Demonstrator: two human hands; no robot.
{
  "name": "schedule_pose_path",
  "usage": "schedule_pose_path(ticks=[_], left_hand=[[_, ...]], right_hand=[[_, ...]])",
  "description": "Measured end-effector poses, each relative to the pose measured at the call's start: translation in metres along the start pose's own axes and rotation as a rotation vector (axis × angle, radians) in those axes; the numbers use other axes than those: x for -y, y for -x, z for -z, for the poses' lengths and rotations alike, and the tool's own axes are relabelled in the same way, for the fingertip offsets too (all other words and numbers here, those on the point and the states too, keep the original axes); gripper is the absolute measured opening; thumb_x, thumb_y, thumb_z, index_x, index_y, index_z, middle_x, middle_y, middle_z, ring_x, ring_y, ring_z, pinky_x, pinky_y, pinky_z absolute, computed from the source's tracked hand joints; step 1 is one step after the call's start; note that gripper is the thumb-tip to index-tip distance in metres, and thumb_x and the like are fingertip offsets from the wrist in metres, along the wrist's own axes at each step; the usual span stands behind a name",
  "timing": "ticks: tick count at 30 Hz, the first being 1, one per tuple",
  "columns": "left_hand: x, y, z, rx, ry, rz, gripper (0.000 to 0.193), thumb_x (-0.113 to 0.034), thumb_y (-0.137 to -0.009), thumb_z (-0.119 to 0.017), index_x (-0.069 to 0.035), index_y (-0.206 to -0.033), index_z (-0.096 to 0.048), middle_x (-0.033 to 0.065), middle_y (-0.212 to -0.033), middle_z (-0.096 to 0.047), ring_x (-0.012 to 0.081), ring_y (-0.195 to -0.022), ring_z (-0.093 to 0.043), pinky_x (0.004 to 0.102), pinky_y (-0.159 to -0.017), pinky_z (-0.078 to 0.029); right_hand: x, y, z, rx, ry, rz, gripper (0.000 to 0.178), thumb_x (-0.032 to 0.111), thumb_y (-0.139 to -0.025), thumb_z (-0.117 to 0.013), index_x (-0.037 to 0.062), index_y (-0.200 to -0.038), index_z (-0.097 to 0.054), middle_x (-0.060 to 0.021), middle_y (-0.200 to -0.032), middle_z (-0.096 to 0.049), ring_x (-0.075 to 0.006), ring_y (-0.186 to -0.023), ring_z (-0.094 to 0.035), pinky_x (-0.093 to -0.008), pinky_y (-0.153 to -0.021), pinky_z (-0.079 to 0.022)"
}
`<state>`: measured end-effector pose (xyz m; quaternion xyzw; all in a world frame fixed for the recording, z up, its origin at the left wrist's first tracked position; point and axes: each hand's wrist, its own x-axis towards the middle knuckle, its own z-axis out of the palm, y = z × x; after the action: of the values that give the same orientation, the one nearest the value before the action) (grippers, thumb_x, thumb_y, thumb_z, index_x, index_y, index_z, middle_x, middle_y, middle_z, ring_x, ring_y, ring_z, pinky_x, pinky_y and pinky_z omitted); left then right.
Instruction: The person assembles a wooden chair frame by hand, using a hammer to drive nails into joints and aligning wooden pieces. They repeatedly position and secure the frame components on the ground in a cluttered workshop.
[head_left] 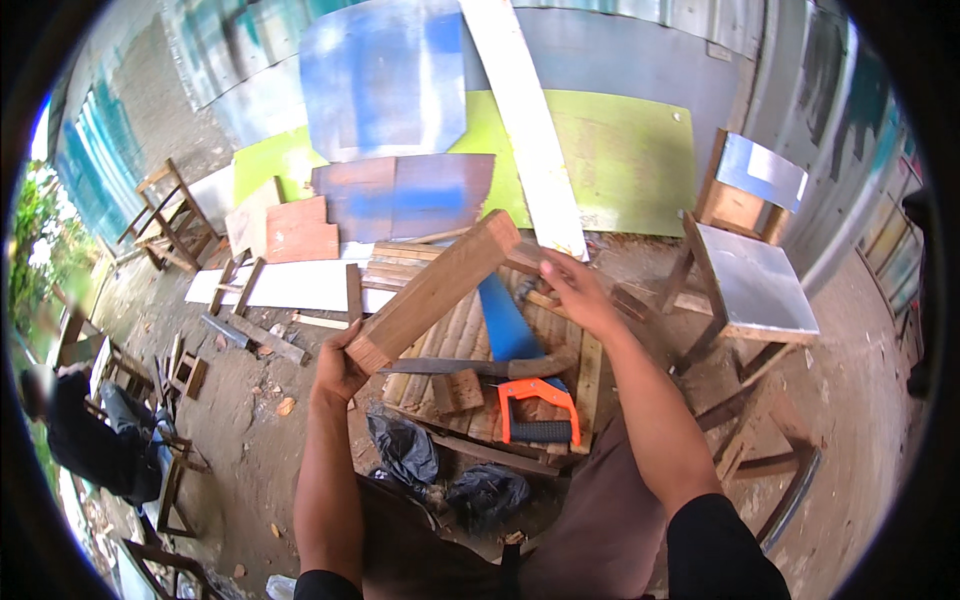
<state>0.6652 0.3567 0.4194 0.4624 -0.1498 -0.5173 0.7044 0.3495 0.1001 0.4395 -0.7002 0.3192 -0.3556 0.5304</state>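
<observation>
My left hand grips the lower-left end of a thick brown wooden block, which slants up to the right above a slatted wooden bench. Close to the block's far end, my right hand has its fingers stretched out and apart; whether a fingertip touches the wood is unclear. Under the block on the bench lies a handsaw with a blue blade and an orange-and-black handle. A machete with a wooden handle crosses the saw. Beside it sits a short wood offcut.
Black plastic bags lie at the bench's near side. A metal-topped chair stands right, a wooden chair far left. Painted boards lean against the back wall. A person in dark clothing is at left among wooden frames.
</observation>
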Motion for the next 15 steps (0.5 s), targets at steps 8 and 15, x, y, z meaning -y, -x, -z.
schedule_pose_path(ticks=[8,15], left_hand=[[0.013,0.029,-0.020,0.108,-0.081,-0.061,0.052,-0.041,-0.106,-0.049,0.001,-0.135,-0.058,0.0155,-0.126,-0.068,0.0287,-0.116,-0.066,0.0419,-0.097,-0.055],[0.056,0.033,-0.064,-0.207,-0.020,-0.286,0.058,-0.049,-0.102,-0.063,0.000,-0.131,-0.056,0.0118,-0.120,-0.065,0.0270,-0.106,-0.069,0.0424,-0.084,-0.062]], right_hand=[[0.048,0.037,0.002,0.107,-0.473,-0.064,0.048,0.035,-0.106,-0.061,-0.0018,-0.136,-0.057,-0.0122,-0.104,-0.069,-0.0192,-0.075,-0.069,-0.0316,-0.063,-0.062],[0.036,0.041,-0.006,-0.145,-0.580,-0.136,0.043,0.037,-0.103,-0.066,0.0055,-0.132,-0.061,-0.0070,-0.100,-0.068,-0.0160,-0.074,-0.066,-0.0298,-0.062,-0.057]])
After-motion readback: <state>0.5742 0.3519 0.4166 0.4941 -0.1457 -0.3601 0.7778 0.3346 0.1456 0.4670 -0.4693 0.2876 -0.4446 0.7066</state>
